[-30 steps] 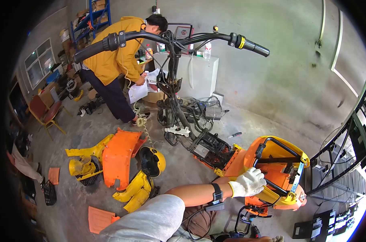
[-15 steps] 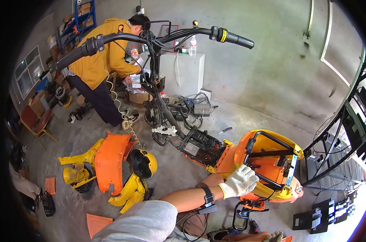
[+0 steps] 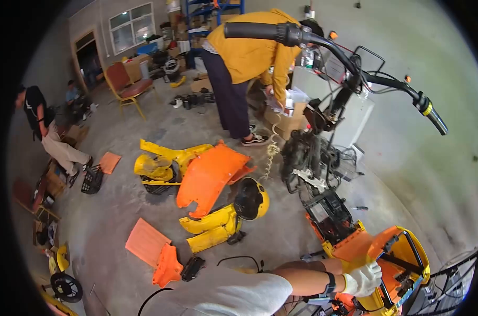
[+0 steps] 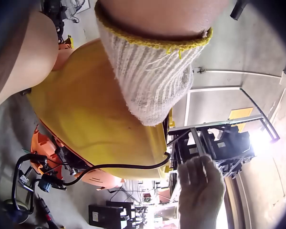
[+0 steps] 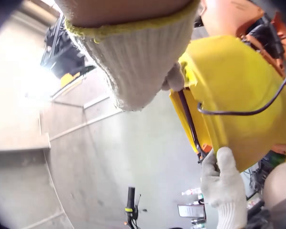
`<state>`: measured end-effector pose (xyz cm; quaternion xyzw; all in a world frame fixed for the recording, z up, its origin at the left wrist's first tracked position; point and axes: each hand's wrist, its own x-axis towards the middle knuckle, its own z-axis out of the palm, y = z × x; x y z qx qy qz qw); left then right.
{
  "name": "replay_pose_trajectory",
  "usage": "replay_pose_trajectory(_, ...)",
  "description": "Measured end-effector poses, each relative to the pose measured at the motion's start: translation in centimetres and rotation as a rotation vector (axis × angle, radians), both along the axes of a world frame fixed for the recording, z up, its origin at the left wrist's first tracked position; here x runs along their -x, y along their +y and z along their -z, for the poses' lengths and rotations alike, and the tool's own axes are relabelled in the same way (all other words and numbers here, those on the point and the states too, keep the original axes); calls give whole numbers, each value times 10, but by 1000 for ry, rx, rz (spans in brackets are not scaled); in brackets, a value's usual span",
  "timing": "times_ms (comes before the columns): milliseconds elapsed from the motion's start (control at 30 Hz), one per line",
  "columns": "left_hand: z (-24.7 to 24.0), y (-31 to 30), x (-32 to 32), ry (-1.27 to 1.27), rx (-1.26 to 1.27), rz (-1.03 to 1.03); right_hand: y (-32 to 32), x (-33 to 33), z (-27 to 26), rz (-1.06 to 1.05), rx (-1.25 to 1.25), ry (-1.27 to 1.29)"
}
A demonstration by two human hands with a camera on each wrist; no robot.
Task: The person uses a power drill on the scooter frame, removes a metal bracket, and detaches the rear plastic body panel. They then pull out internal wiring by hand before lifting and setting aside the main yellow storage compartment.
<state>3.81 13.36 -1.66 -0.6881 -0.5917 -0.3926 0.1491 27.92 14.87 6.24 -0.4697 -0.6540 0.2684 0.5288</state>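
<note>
My left hand point(image 3: 362, 279), in a white knitted glove, grips the rim of a yellow body panel point(image 5: 248, 105) at the rear of a partly stripped scooter. In the right wrist view its thumb lies against the panel's outer face. The gloved right hand point(image 4: 200, 191) is out of the head view. Its fingertips point(image 5: 174, 78) are right at the panel's far corner, beside a dark frame bar point(image 5: 189, 119); I cannot tell whether they close on it. An orange body part point(image 3: 355, 246) and a black tubular frame point(image 3: 415, 250) adjoin the yellow panel.
Ahead stands the scooter's bare front with its handlebar point(image 3: 349, 66). On the floor lie an orange panel point(image 3: 212, 176), a yellow helmet point(image 3: 262, 203), yellow panels point(image 3: 212, 242) and a screwdriver point(image 3: 360, 208). A person in a yellow jacket point(image 3: 254, 47) bends over a box.
The head view has swung left, showing more of the room and another person in black. My left hand stays at the scooter's rear; the right hand, earlier at the bottom edge, has left the head view.
</note>
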Motion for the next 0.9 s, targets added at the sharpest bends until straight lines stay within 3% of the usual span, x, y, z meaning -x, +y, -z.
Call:
replay_pose_trajectory(33, 0, 1, -2, -30, 53, -3, 13, 17, -11, 7, -145, -197)
replay_pose_trajectory(67, -2, 1, -4, -60, 103, -1, 17, 39, -16, -82, -277, -201)
replay_pose_trajectory(133, -3, 0, -2, -42, 90, -6, 50, 54, -16, -97, -156, -746)
replay_pose_trajectory(167, -4, -1, 6, -32, 77, 9, 28, 76, -28, -61, 111, -831)
replay_pose_trajectory(200, -5, -1, 6, -34, 65, 24, 6, 94, -48, -108, -13, -933)
replay_pose_trajectory(267, -5, 2, 8, 1, 141, 28, 38, 85, 10, -160, -113, -877)
replay_pose_trajectory(333, -6, 4, 14, 72, -221, 68, 23, 98, -2, -151, 56, -753)
replay_pose_trajectory(400, -1, 4, 11, 55, -146, 108, 29, 93, 3, -219, 37, -717)
replay_pose_trajectory(467, -4, 7, 13, 144, -214, -42, 35, 90, 8, -224, 31, -712)
replay_pose_trajectory(567, -8, 2, 12, 69, -130, 81, 43, 88, 15, -242, 8, -714)
replay_pose_trajectory(900, 7, 15, 6, 76, -93, 94, 53, 80, 18, -295, 6, -748)
